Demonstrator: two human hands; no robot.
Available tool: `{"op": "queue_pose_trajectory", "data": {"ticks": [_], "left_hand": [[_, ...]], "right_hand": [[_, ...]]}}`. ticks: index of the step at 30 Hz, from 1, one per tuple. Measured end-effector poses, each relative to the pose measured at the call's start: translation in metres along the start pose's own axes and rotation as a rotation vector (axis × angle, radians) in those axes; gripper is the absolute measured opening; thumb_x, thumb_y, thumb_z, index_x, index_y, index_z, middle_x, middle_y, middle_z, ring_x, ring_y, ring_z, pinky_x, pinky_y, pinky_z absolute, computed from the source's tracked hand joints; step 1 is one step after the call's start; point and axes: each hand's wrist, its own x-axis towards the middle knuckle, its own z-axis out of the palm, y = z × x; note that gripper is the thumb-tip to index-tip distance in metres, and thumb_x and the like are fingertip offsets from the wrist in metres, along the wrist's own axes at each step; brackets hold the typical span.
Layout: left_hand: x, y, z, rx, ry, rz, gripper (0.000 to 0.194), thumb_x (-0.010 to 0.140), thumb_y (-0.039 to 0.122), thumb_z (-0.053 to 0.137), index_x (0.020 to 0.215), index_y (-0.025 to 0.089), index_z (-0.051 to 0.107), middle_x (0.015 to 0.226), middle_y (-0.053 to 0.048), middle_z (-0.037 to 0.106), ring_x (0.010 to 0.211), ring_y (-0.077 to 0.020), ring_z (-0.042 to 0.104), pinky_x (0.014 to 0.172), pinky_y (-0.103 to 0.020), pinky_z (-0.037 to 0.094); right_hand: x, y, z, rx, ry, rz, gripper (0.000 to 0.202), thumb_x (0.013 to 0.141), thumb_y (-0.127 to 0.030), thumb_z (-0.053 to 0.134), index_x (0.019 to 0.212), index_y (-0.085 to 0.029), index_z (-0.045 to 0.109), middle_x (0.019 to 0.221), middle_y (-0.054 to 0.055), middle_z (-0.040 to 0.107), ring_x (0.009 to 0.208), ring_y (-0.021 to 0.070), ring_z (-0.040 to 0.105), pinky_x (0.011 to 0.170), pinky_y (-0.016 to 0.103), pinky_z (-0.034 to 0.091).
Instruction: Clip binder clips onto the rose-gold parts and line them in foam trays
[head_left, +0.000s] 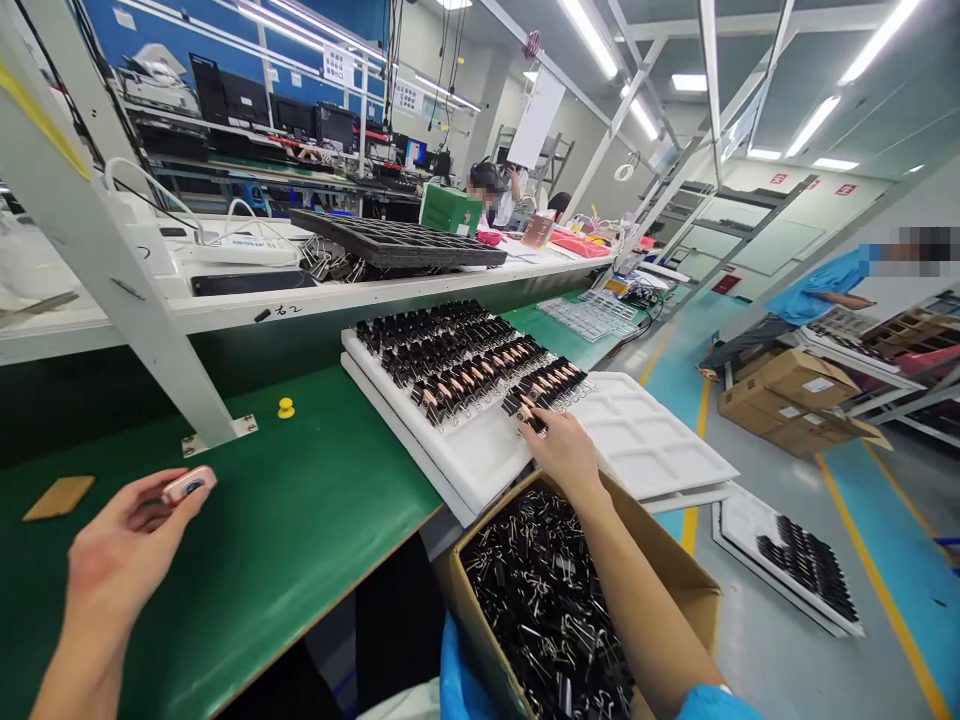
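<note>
My left hand point(124, 545) is closed around a small rose-gold piece point(189, 484) with a dark round spot on it, held above the green table. My right hand point(564, 450) reaches over the white foam tray point(480, 462), its fingers closed on a black binder clip point(534, 418) at the near end of a row. Rows of black binder clips point(427, 335) stand on that tray, several of them gripping pinkish pieces point(480, 372). Under my right forearm, a cardboard box point(679, 590) holds a heap of loose black binder clips point(536, 590).
A yellow knob point(286, 408) and a tan flat piece point(58, 497) lie on the green table point(322, 520). A white post point(161, 300) rises at left. Another white tray point(652, 430) sits at right; a clip-filled one point(787, 560) is lower. Co-workers point(814, 285) are beyond.
</note>
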Motion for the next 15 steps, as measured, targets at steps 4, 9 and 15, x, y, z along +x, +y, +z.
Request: {"op": "queue_pose_trajectory", "data": {"ticks": [4,9,15], "left_hand": [[0.012,0.011,0.042,-0.188,-0.151,-0.021,0.047,0.059,0.049,0.087,0.1,0.032,0.074,0.09,0.005,0.078,0.083,-0.0222,0.073,0.081,-0.037,0.06],[0.016,-0.004,0.064,-0.244,-0.239,-0.025,0.057,0.058,0.048,0.088,0.107,0.023,0.074,0.091,-0.003,0.077,0.076,-0.0207,0.07,0.063,-0.029,0.056],[0.015,-0.015,0.061,-0.346,-0.203,-0.02,0.058,0.06,0.046,0.089,0.109,0.02,0.072,0.099,-0.006,0.077,0.074,-0.0171,0.067,0.064,-0.026,0.053]], "right_hand": [[0.003,-0.004,-0.001,-0.05,-0.023,-0.02,0.03,0.094,-0.032,0.055,0.114,-0.019,0.073,0.098,0.012,0.077,0.101,0.0304,0.062,0.078,0.037,0.047],[0.009,-0.01,0.005,-0.051,-0.04,-0.03,0.033,0.095,-0.033,0.053,0.117,-0.016,0.071,0.097,0.015,0.075,0.104,0.0324,0.061,0.081,0.04,0.048],[-0.023,0.007,0.016,0.357,0.511,0.182,0.048,0.094,-0.05,0.053,0.127,-0.016,0.061,0.109,0.014,0.067,0.087,0.0234,0.062,0.081,0.039,0.053]]}}
